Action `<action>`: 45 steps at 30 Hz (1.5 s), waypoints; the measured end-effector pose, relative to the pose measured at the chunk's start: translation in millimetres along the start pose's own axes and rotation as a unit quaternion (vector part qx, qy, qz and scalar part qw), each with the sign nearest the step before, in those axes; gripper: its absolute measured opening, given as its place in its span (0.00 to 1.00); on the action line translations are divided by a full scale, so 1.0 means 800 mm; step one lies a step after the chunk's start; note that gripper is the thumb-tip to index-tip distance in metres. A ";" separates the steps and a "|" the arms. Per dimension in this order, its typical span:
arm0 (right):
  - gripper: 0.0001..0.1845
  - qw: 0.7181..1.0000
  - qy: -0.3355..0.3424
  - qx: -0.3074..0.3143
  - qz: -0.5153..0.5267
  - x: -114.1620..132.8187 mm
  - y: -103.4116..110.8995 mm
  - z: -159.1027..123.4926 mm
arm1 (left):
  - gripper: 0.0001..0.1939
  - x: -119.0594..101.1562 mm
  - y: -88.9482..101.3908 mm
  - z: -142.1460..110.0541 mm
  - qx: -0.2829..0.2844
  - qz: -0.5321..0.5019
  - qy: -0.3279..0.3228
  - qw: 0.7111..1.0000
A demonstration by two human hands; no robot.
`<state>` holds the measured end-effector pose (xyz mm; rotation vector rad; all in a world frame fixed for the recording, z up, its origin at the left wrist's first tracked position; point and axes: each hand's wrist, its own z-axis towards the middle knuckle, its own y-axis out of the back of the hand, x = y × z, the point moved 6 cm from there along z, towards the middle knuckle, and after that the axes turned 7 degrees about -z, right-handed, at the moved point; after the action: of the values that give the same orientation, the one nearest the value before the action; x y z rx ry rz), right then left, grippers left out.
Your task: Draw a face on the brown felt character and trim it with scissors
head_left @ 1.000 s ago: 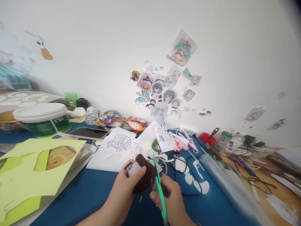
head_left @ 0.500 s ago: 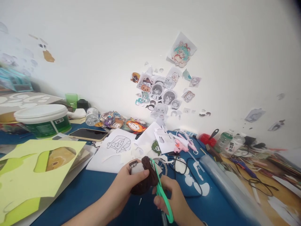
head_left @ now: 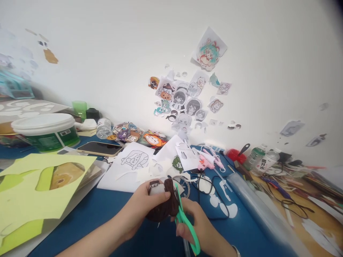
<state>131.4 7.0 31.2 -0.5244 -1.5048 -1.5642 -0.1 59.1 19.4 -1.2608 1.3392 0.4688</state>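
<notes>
My left hand (head_left: 139,210) is closed round a small brown and white soft figure (head_left: 162,200), held just above the blue table mat (head_left: 107,217). My right hand (head_left: 199,225) grips green-handled scissors (head_left: 184,217), whose blades point up against the right side of the brown part of the figure. Both hands meet low in the middle of the view.
Yellow-green cut card (head_left: 34,189) lies at left, near a green tub with a white lid (head_left: 45,130) and a phone (head_left: 99,148). White paper with a line drawing (head_left: 134,160), a pink glue gun (head_left: 205,164), black cable, a clear roll (head_left: 257,207) and bottles (head_left: 261,160) crowd the table. Stickers cover the wall.
The scissors have tipped so that the handles sit lower right and the blades lie closer against the figure. The left hand has turned the figure slightly. The view has shifted a little.
</notes>
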 end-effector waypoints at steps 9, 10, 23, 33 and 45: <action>0.34 0.999 -0.017 -0.020 -0.018 -0.001 0.000 0.001 | 0.15 -0.010 0.001 0.001 -0.019 0.027 -0.022 0.999; 0.35 0.999 -0.023 -0.024 -0.022 -0.002 -0.001 0.001 | 0.15 -0.011 0.001 0.000 -0.023 0.028 -0.023 0.999; 0.32 0.998 -0.025 -0.023 -0.043 0.004 -0.007 -0.007 | 0.11 -0.011 -0.005 -0.007 -0.025 0.052 -0.014 0.998; 0.36 0.994 0.000 -0.097 -0.060 0.008 -0.007 -0.009 | 0.15 -0.009 -0.005 -0.008 -0.009 0.020 -0.011 1.000; 0.30 0.990 0.027 -0.093 -0.107 0.015 0.000 -0.008 | 0.13 -0.009 -0.010 -0.010 0.012 0.019 -0.005 1.000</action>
<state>126.9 -2.6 39.6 -0.4309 -1.4191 -1.8829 0.9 52.7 30.8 -1.2139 1.3576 0.4844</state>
